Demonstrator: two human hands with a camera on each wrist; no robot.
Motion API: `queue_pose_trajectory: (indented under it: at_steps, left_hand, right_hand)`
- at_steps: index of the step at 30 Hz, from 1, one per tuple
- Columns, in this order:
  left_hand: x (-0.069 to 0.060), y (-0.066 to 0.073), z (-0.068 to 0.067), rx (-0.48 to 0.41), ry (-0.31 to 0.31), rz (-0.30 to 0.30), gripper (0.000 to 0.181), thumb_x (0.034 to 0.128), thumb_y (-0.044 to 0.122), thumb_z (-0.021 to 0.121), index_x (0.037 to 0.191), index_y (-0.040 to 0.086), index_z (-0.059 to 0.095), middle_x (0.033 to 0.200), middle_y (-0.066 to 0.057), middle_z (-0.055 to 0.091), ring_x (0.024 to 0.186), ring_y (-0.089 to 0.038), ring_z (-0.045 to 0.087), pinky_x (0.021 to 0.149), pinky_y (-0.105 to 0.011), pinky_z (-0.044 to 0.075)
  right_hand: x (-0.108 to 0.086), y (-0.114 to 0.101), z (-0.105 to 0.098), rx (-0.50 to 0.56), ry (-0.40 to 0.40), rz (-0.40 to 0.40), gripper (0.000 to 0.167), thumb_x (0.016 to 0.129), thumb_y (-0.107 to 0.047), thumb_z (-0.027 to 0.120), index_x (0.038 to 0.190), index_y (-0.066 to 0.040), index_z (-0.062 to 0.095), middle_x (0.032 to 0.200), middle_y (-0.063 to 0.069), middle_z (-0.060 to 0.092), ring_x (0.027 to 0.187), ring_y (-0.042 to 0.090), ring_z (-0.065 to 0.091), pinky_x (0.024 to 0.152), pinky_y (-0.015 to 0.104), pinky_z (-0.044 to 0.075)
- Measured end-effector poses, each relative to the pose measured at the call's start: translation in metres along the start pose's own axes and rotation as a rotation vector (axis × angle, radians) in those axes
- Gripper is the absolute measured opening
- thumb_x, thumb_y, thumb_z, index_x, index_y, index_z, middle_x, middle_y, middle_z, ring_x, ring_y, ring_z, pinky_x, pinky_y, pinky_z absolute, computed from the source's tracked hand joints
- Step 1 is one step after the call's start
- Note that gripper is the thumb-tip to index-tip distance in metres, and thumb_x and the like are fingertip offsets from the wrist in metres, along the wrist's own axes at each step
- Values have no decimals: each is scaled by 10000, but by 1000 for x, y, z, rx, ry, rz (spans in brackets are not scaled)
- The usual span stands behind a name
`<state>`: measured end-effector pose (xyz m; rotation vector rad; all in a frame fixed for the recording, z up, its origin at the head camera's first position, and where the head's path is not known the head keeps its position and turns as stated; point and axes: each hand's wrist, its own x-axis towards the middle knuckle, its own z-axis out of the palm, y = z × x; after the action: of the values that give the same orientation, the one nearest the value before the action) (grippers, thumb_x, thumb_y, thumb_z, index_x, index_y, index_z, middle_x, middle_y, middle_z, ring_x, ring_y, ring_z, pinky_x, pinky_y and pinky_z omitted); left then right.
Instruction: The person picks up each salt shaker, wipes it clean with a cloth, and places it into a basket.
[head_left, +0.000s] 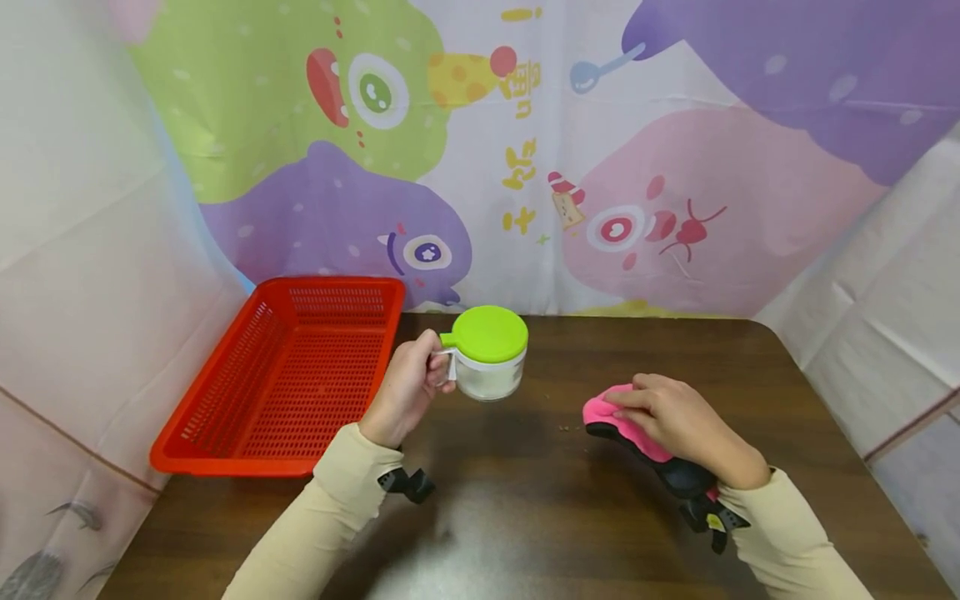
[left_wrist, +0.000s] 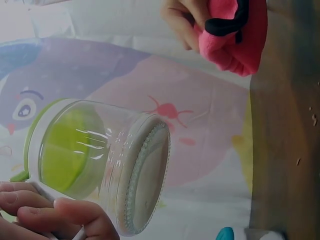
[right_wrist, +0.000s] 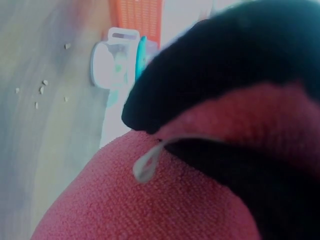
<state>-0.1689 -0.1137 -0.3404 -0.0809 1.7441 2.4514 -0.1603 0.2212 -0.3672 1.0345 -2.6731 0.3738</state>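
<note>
A clear jar [head_left: 489, 379] with a bright green lid [head_left: 491, 333] and pale contents low inside is held off the table by my left hand [head_left: 408, 387]. Its fingers curl round the white handle at the jar's left side; the left wrist view shows the jar's ribbed base [left_wrist: 145, 175]. My right hand [head_left: 678, 421] grips a folded pink cloth [head_left: 618, 417] with black trim, right of the jar. Close up in the right wrist view, the cloth [right_wrist: 150, 210] has a small white loop [right_wrist: 146, 169] and hides the fingers. Small pale crumbs [right_wrist: 42, 90] lie on the wood.
A red perforated plastic basket [head_left: 277, 462] stands on the left of the brown wooden table [head_left: 480, 533]. Behind the table hangs a cartoon-printed cloth [head_left: 525, 267], with pale fabric at both sides. A partly seen teal object [left_wrist: 226, 233] shows low in the left wrist view.
</note>
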Motion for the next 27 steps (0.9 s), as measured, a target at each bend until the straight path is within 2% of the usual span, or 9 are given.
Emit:
queue_pose_trajectory:
  at_steps: [6, 10, 15, 22, 27]
  left_hand:
    - [6, 14, -4, 16, -29, 12, 290, 829, 107, 367, 540, 131, 352, 496, 40, 309, 483, -117, 276, 529, -252, 335]
    - [9, 20, -5, 14, -25, 22, 309, 834, 105, 364, 526, 135, 359, 487, 38, 309, 484, -119, 271, 530, -255, 321]
    - [10, 24, -11, 3, -21, 25, 336, 843, 106, 357, 509, 141, 364, 473, 44, 315, 483, -111, 273, 530, -258, 295]
    - [11, 28, -23, 12, -2, 21, 319, 851, 118, 361, 533, 138, 375, 488, 34, 323, 497, -116, 284, 550, -256, 294]
    - [13, 30, -26, 27, 0, 28, 303, 850, 118, 357, 548, 138, 376, 500, 32, 322, 502, -117, 283, 546, -252, 294]
  right_hand:
    - [-1, 2, -1, 21, -23, 21, 302, 760, -88, 776, 1061, -101, 752, 676, -66, 394, 630, 53, 319, 567, 198, 301]
    - [0, 2, 1, 17, 2, 1, 297, 747, -85, 787, 1041, -100, 758, 674, -71, 397, 631, 49, 318, 569, 195, 301]
    - [1, 1, 2, 21, 26, -17, 287, 738, -80, 791, 1023, -98, 761, 671, -74, 401, 632, 44, 313, 567, 191, 296]
    - [1, 0, 2, 41, -13, 20, 290, 757, -93, 781, 1045, -102, 757, 673, -76, 389, 629, 41, 313, 561, 190, 299]
    - [0, 0, 3, 54, -21, 24, 297, 753, -84, 782, 1048, -110, 757, 673, -79, 382, 625, 36, 315, 557, 186, 299]
